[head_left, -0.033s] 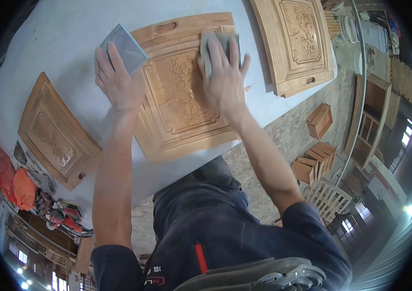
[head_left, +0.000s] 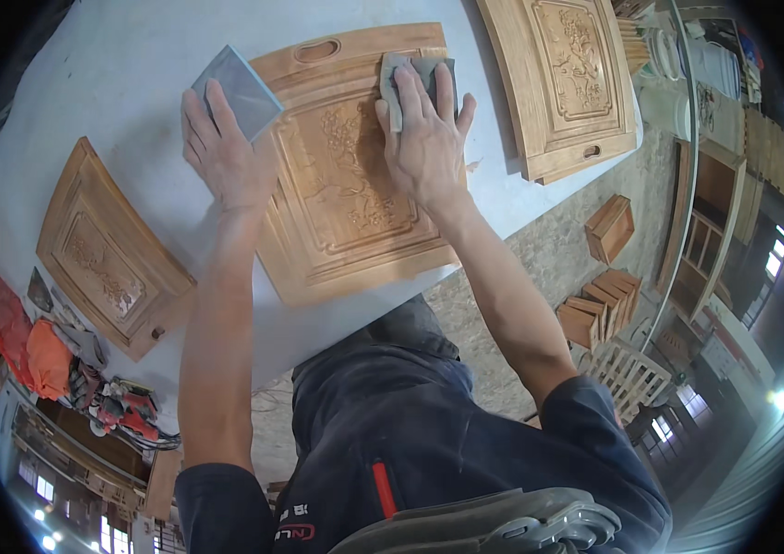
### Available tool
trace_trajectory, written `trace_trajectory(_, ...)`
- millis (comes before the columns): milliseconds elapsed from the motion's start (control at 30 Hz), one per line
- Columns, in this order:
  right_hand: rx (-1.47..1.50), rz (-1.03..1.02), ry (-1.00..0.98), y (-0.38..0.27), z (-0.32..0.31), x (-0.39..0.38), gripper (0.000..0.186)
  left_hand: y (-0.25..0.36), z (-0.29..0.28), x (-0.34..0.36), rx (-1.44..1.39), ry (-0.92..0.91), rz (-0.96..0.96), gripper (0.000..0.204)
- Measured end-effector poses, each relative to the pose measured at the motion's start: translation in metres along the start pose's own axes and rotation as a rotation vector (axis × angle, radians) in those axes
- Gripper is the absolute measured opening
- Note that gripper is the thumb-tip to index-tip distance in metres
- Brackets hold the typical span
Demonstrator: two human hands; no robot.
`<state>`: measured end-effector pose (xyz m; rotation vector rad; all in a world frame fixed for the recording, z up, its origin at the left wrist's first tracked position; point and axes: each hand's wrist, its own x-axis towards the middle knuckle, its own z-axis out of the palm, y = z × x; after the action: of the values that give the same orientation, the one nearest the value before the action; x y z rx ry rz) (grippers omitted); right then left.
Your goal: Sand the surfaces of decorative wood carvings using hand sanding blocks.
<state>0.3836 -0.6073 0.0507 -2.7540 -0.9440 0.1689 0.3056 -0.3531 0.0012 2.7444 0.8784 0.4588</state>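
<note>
A carved wooden panel [head_left: 327, 180] lies in front of me, with raised flowers and branches inside a moulded frame and an oval cut-out near its far edge. My right hand [head_left: 424, 157] presses a grey-green sanding pad [head_left: 394, 106] onto the panel's far right part, fingers over the top and thumb apart. At the far left corner, my left hand [head_left: 226, 152] holds a square blue-grey pad [head_left: 249, 88] under its fingers. Its palm rests by the panel's left edge; the thumb is hidden.
Similar carved panels lie at the left [head_left: 106, 258] and far right [head_left: 572, 83] of the pale table [head_left: 133, 55]. Orange and red cloths [head_left: 46, 355] and a red power tool [head_left: 133, 415] crowd the left edge. Wooden drawers [head_left: 600, 305] stand on the floor to the right.
My right hand, blurred a moment before, now shows sharply, with its pad shifted very slightly toward the panel's far edge. My left hand keeps its place.
</note>
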Motion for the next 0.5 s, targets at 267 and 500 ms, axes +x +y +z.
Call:
trace_trajectory(267,0.036,-0.025,0.112,-0.008,0.003,0.013,0.054,0.003,-0.009,0.009,-0.001,0.021,-0.008,0.089)
trace_trajectory(500,0.046,-0.002,0.029,0.000,-0.004,-0.071,0.057,-0.011,-0.004,0.003,-0.069,-0.028,0.019,0.091)
